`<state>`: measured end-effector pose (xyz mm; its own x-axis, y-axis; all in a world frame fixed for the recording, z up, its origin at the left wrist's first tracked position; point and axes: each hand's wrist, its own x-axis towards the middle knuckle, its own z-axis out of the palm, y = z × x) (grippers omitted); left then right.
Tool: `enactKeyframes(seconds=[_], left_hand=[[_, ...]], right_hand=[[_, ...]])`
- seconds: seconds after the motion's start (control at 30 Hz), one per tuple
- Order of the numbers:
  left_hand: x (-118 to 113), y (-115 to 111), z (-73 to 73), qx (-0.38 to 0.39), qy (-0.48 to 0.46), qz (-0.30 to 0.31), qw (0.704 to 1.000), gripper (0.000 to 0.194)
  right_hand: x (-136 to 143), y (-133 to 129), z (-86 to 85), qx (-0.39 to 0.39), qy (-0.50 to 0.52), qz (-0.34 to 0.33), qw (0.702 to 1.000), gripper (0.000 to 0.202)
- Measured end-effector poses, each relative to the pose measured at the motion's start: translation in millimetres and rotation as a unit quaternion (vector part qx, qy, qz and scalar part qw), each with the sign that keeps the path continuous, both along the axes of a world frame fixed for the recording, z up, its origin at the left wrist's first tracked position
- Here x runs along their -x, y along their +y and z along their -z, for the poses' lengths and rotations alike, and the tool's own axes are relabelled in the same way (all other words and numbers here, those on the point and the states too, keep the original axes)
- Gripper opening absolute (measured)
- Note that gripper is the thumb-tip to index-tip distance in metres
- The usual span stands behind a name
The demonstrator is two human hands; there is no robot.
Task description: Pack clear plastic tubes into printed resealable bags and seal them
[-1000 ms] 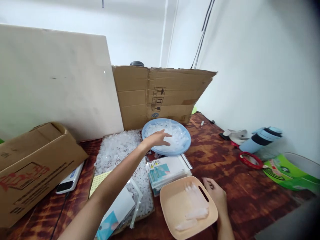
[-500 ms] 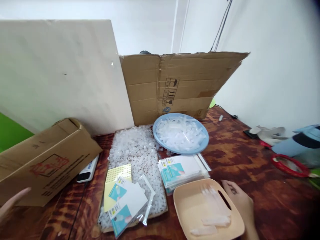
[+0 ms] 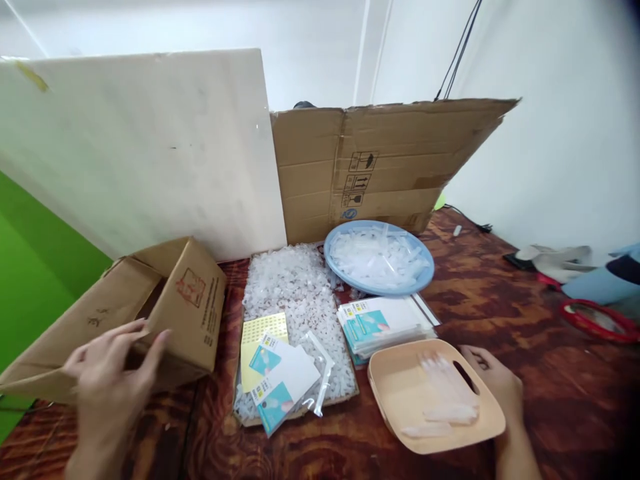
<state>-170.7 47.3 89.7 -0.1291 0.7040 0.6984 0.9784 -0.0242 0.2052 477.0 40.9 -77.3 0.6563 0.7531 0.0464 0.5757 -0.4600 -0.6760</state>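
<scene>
Left grip [image 3: 113,367]: thumb and fingers parted at the open edge of our cardboard box [image 3: 197,307]; whether they pinch it, we cannot tell.
Right grip [image 3: 493,381]: curled by the right rim of the peach tray [image 3: 397,393], perhaps steadying it; its hold is unclear.
Peach tray: near right, raised rim likely corralling our translucent pieces [image 3: 453,403].
Blue basin [image 3: 429,275]: beyond the tray, containing loose pieces.

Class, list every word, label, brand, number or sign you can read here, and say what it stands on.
No word, brand or number can be read.
Umbrella, arrows and glass signs: on the brown cardboard sheet.
Blue round mark, same sheet: too small.
Red mark, small print and dark flap marks, cardboard box: unreadable.
Print on the stacked cards and loose cards: too small.
</scene>
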Motion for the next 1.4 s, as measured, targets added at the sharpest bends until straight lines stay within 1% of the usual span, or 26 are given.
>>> enactKeyframes(seconds=[0.03,0.1,0.13,0.2,0.3,0.43,0.5,0.6,0.67,0.73,0.8,0.83,0.87,0.9,0.93,1.0,1.07,1.1,1.17,1.23,1.33,1.4], left_hand=[[-18,4,5.5,-0.048,0.019,-0.008,0.999,0.017],[-49,13,13.7,-0.014,0.064,0.041,0.997,0.013],[-61,18,16.6,0.006,0.077,0.067,0.995,0.011],[-78,27,20.9,0.037,0.092,0.101,0.990,0.009],[-86,37,24.9,0.048,0.094,0.111,0.988,0.009],[-79,42,25.7,-0.011,0.074,0.099,0.992,0.010],[-74,40,22.9,-0.040,0.064,0.104,0.992,0.013],[-74,29,15.0,-0.050,0.062,0.128,0.989,0.025],[-84,20,10.9,-0.050,0.053,0.144,0.987,0.025],[-103,18,11.3,-0.040,0.022,0.176,0.983,0.020],[-128,28,18.2,0.007,-0.015,0.222,0.975,0.015],[-140,39,23.8,0.051,-0.027,0.238,0.969,0.016],[-150,53,30.4,0.097,-0.023,0.234,0.967,0.019],[-158,69,37.5,0.140,-0.017,0.200,0.970,0.024],[-163,87,44.6,0.186,-0.011,0.148,0.971,0.028],[-167,120,57.4,0.206,-0.024,0.085,0.975,0.029],[-166,145,67.5,0.221,-0.036,0.051,0.973,0.024],[-166,154,71.5,0.230,-0.041,0.041,0.971,0.022],[-164,165,78.1,0.246,-0.051,0.025,0.968,0.023],[-164,169,83.1,0.255,-0.061,0.012,0.965,0.027],[-164,168,86.7,0.256,-0.079,0.006,0.963,0.022],[-163,165,84.8,0.247,-0.094,0.011,0.964,0.016]], right_hand=[[0,0,0.4,0.001,-0.005,-0.002,1.000,0.046],[-1,1,0.4,0.010,-0.012,-0.001,1.000,0.045],[-2,1,0.1,0.016,-0.012,0.002,1.000,0.045],[-3,1,-0.5,0.021,-0.009,0.002,1.000,0.045],[-4,-1,-0.1,0.016,-0.008,-0.008,1.000,0.045],[-4,-1,2.1,0.005,-0.009,-0.007,1.000,0.045],[-3,-1,2.1,0.006,-0.011,-0.006,1.000,0.044],[-3,1,0.3,0.015,-0.012,-0.002,1.000,0.044],[-2,1,-1.1,0.021,-0.012,-0.001,1.000,0.043],[-2,2,-1.7,0.022,-0.010,-0.003,1.000,0.042],[-3,2,-1.4,0.018,-0.007,-0.005,1.000,0.040],[-4,1,-1.2,0.015,-0.006,-0.006,1.000,0.040],[-4,1,-1.0,0.011,-0.006,-0.006,1.000,0.040],[-4,1,-1.0,0.009,-0.008,-0.007,1.000,0.040],[-4,1,-1.3,0.006,-0.009,-0.009,1.000,0.040],[-3,0,-2.4,0.005,-0.008,-0.010,1.000,0.040],[-2,-1,-3.8,0.002,-0.002,-0.014,1.000,0.041],[-2,-1,-4.3,0.000,0.003,-0.016,1.000,0.042],[-2,-1,-5.0,0.002,0.009,-0.016,1.000,0.043],[-3,-1,-5.1,0.006,0.013,-0.014,1.000,0.044],[-3,0,-5.2,0.011,0.014,-0.018,1.000,0.043],[-3,0,-5.8,0.012,0.014,-0.017,1.000,0.041]])
